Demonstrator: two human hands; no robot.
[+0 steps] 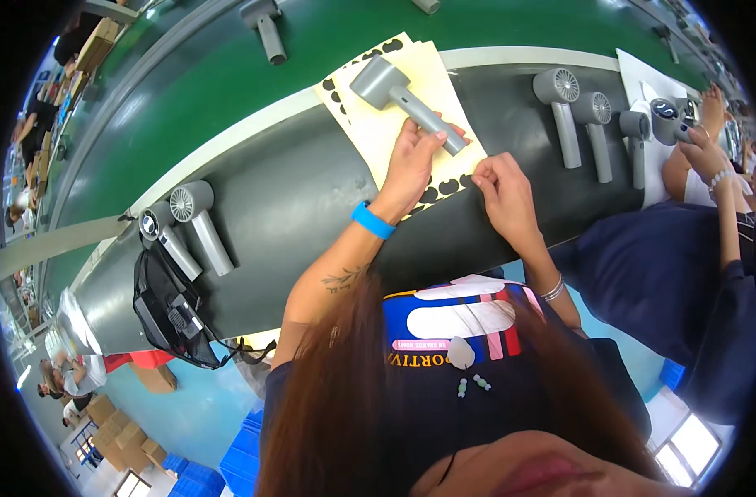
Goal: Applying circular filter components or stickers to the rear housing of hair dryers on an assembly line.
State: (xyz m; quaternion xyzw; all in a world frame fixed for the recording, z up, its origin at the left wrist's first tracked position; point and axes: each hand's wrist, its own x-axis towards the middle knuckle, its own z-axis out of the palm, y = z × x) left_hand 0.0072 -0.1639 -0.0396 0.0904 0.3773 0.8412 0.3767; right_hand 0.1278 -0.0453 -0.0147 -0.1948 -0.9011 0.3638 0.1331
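Note:
My left hand [409, 166] is wrapped round the handle of a grey handheld fan [379, 81], held tilted with its round head toward the far left. Under the fan lie pale yellow sheets [368, 142] with black rounded stickers along their edges. By the sheets' near right corner is my right hand [507, 197], its thumb and fingers pinched together. What those fingertips hold, if anything, is too small to make out.
Two grey fans [200, 222] lie on the black worktop at left, beside a black bag [164, 302]. More fans [567, 116] lie at right, near a co-worker's hand [706, 156] holding another fan. Beyond runs a green conveyor belt [204, 124] carrying a grey fan [268, 37].

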